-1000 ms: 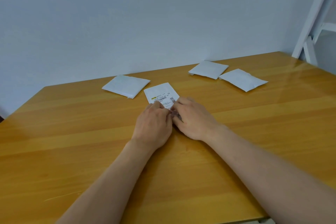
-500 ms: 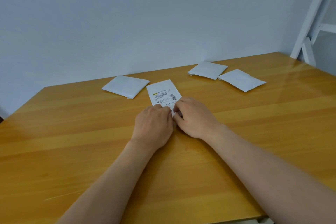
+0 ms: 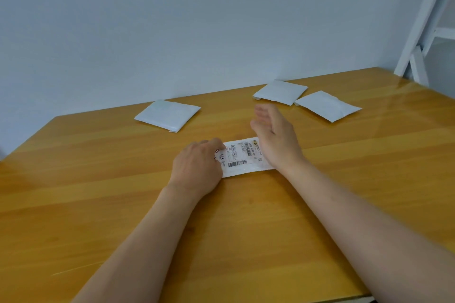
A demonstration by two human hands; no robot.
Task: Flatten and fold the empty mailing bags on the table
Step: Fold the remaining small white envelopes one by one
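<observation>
Where the pale wall meets it, wooden bench (image 3: 103, 204) fills the view, white frame (image 3: 418, 32) standing off its far right corner. Three folded white bags lie along the far edge: one far left (image 3: 168, 114), two just beside each other far right (image 3: 280, 92) (image 3: 327, 105). Labelled mailing bag (image 3: 242, 158) lies flat at centre, left hand (image 3: 197, 167) curled down on its left end and covering it, right hand (image 3: 274, 135) open, fingers straight, raised over its right end.
</observation>
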